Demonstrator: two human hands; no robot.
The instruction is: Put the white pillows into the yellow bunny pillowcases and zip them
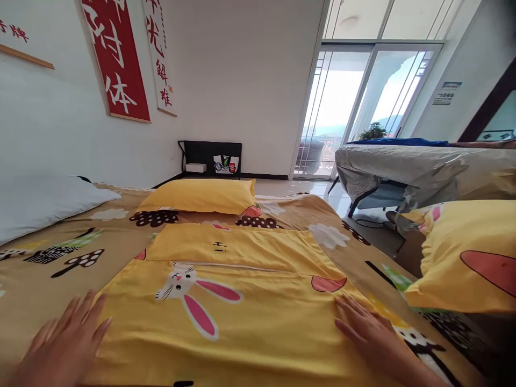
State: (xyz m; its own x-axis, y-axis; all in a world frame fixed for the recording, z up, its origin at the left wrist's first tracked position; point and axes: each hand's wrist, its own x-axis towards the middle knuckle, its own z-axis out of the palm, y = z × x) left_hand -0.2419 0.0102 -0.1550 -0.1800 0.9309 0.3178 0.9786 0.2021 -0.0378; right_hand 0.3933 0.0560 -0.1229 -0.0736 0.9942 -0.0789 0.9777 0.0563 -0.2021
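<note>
A yellow pillowcase (pixel 258 317) with a rabbit print lies spread flat on the patterned bed sheet (pixel 133 231) in front of me. A slit-like opening runs across its upper part. At its left edge rests my left hand (pixel 66 336), open, with the fingers stretched out. My right hand (pixel 366 333) lies open along the right edge, fingers extended onto the cloth. Neither hand grips anything. Beyond the pillowcase sits a plump yellow pillow (pixel 201 196).
Another yellow pillow (pixel 471 258) is at the bed's right edge, and a white pillow (pixel 44 201) at the left. A plastic-covered table (pixel 403 161) stands to the right near the sliding glass doors (pixel 363 107). A black shelf unit (pixel 201 150) is by the far wall.
</note>
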